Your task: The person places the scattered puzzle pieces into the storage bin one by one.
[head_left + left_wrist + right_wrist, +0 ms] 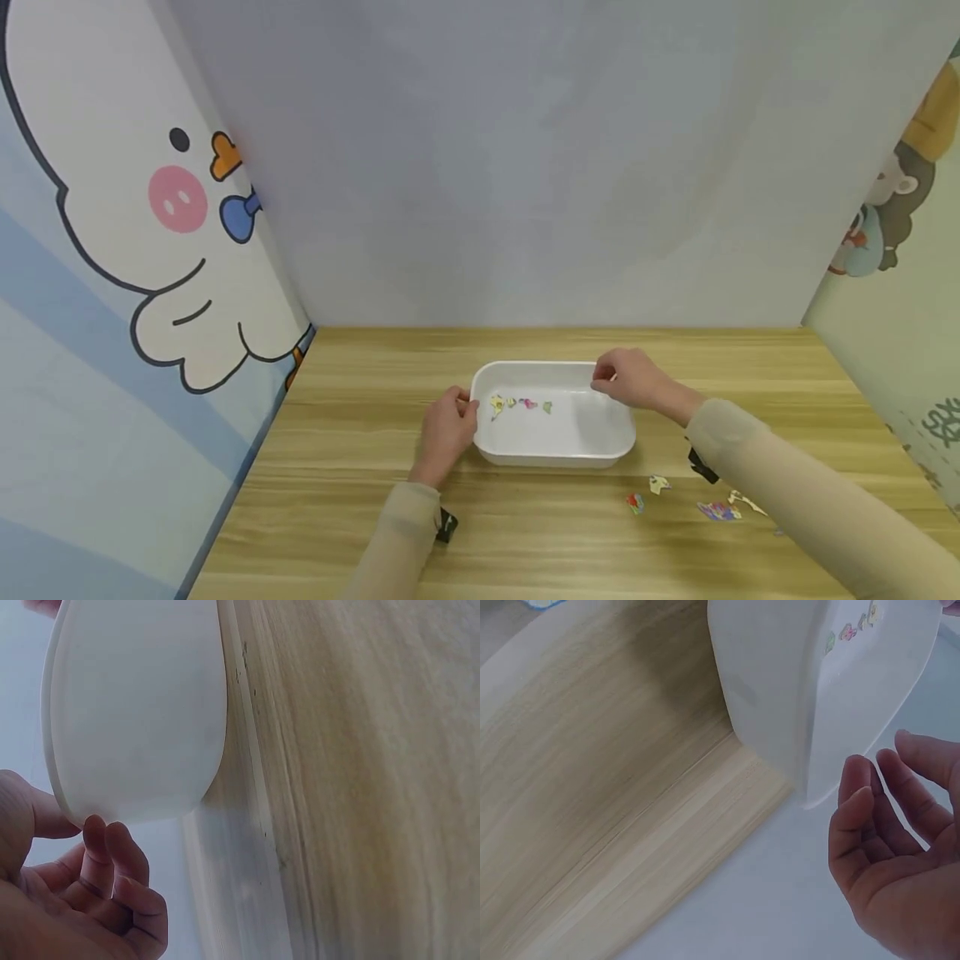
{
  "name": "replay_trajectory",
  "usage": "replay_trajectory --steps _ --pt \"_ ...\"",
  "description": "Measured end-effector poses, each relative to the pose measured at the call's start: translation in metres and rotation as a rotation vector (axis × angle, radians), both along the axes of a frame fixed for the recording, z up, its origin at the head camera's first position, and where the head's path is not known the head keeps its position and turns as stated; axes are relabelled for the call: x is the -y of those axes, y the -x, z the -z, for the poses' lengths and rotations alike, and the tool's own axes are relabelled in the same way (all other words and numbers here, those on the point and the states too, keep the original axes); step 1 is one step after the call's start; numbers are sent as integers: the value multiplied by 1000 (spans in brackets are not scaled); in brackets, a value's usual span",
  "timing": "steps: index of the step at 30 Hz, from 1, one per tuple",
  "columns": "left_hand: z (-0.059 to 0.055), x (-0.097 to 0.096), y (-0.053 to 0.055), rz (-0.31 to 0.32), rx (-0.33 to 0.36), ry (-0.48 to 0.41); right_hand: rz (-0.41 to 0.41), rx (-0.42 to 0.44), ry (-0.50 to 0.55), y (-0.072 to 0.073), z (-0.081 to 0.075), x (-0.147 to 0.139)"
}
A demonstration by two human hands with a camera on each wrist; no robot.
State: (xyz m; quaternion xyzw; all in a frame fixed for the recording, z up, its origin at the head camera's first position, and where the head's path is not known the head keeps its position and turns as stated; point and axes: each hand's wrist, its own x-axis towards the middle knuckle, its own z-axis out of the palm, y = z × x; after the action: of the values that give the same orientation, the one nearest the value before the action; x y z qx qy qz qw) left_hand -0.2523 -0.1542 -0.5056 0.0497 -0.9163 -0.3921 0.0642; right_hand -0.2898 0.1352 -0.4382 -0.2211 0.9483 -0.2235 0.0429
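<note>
A white rectangular tub [555, 457] sits mid-table, with several small coloured paper pieces [525, 404] inside it along the left part of the floor. My left hand [447, 429] is at the tub's left rim. In the left wrist view its curled fingers [112, 855] meet the tub [135, 712] under the rim, with the thumb on the other side. My right hand [633, 382] is over the far right corner. In the right wrist view its fingers [870, 795] are loosely curled, with a small gap to the tub wall [780, 675].
Several more coloured scraps [718, 510] lie on the wooden table [360, 467] to the front right of the tub. Padded walls close in the back and both sides. A black strap [447, 525] sits on each wrist.
</note>
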Motion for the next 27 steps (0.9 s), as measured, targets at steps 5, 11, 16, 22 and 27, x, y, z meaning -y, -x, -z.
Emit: replay_trajectory --steps 5,11,16,22,27 --pt "1 3 4 -10 1 12 -5 -28 26 -4 -3 -13" --pt "4 3 3 -8 -18 14 -5 -35 82 -11 5 -35" --pt "5 0 3 -4 -35 1 31 -11 101 -21 14 -53" --pt "6 -3 4 -3 -59 -9 59 36 84 -33 24 -70" --pt "6 -4 4 -5 -51 -4 -17 127 -8 -43 35 -78"
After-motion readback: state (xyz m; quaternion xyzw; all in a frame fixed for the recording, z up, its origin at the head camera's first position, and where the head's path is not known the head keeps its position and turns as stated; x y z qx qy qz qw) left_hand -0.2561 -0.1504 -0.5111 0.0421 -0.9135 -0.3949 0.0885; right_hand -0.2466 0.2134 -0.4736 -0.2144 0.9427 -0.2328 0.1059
